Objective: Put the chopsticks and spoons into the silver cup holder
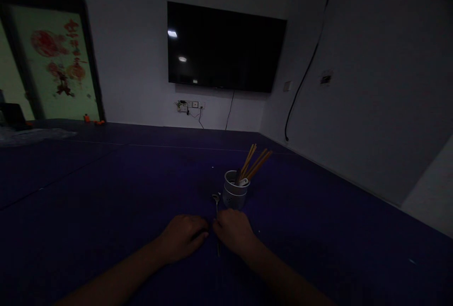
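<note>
My right hand (234, 231) is curled over the middle of a metal spoon (216, 200). The spoon's bowl shows beyond the fingers and its handle end below them; my fingertips are hidden. Close on the left, my left hand (184, 236) rests as a loose fist, with a dark gap under the thumb and nothing visible in it. Just past my right hand stands a grey utensil holder (234, 198), upright, with small holes low in its wall. Several wooden chopsticks (260, 163) lean to the right in it, beside a white piece (244, 182) and a dark brown handle.
The dim table is covered in dark blue-purple (141, 178). Clear plastic film (38, 135) and small orange items (95, 121) lie at the far left. A black television (226, 51) hangs on the far wall above sockets; a black cable (307, 68) runs down the right wall.
</note>
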`<state>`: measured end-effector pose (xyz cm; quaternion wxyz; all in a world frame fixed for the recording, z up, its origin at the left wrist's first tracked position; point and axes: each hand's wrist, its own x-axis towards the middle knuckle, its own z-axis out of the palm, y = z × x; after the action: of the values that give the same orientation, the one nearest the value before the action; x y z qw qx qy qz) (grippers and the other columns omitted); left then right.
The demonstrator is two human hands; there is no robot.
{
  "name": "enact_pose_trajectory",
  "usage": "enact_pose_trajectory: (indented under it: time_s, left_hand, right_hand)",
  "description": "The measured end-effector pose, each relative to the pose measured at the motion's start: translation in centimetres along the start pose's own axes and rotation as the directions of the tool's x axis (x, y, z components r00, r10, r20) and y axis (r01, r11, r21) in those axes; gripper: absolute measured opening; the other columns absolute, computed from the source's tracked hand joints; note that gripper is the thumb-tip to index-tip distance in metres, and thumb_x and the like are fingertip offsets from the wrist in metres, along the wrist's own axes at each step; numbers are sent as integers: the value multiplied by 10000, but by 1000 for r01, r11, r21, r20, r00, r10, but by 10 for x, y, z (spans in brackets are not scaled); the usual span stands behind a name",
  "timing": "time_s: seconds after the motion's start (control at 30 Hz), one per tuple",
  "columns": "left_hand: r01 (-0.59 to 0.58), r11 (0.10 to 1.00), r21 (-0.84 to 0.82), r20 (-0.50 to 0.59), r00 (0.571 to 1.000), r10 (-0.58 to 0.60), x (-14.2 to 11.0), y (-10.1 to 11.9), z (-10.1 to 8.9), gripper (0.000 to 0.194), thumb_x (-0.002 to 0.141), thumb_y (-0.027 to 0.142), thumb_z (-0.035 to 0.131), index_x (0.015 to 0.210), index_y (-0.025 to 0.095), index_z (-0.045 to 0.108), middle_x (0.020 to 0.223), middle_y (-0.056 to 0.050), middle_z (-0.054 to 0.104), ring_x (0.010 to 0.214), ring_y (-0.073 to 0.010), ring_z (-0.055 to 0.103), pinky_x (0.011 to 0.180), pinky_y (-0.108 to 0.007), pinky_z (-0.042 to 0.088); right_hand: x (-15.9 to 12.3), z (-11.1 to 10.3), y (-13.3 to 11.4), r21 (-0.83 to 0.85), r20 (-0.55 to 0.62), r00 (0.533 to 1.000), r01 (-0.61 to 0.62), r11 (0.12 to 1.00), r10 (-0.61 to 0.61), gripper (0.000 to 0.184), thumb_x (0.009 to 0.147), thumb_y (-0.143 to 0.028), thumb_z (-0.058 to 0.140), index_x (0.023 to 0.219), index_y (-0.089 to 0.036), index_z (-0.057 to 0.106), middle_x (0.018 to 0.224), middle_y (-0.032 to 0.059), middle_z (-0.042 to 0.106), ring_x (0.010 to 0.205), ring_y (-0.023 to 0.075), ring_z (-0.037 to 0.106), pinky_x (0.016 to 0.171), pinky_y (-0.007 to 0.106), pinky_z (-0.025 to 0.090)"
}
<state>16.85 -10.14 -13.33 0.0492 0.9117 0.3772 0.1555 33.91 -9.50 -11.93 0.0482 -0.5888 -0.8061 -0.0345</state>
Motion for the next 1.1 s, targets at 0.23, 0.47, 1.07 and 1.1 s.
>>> enact_pose_trajectory:
  time_s: [0.23, 0.47, 1.07, 1.1]
  left_hand:
    - [-1, 1000, -18, 18, 1000, 1, 0, -2, 0, 211, 870, 269, 407, 981, 219, 579, 949, -29, 659, 862, -168, 605, 734, -262, 453]
    - [-2, 1000, 9, 35, 999, 1, 1, -3, 1, 217, 875, 283, 395, 978, 216, 574, 938, -34, 657, 857, -169, 604, 735, -263, 454]
    - [8, 1000, 2, 42, 999, -9, 1, -3, 0, 191, 857, 255, 415, 957, 218, 573, 932, -25, 661, 851, -165, 609, 725, -258, 455]
    - [12, 1000, 0, 45, 999, -12, 1, -2, 0, 192, 855, 252, 417, 962, 218, 573, 935, -25, 661, 853, -165, 609, 728, -257, 456]
  right_hand:
    - [0, 1, 0, -8, -6, 1000, 13, 1000, -13, 308, 854, -258, 405, 830, -137, 688, 835, 133, 695, 773, 214, 660, 629, 243, 423]
    - [0, 0, -2, -12, -9, 999, 31, 999, -31, 303, 852, -254, 409, 836, -133, 686, 839, 131, 694, 784, 220, 659, 632, 245, 427]
    - [-3, -8, -8, -30, -1, 997, 71, 997, -71, 309, 871, -222, 388, 848, -127, 681, 850, 143, 695, 778, 244, 665, 627, 274, 451]
    - [-4, -8, -8, -31, -2, 997, 75, 997, -75, 309, 873, -220, 386, 852, -128, 681, 849, 141, 695, 778, 242, 665, 627, 272, 451]
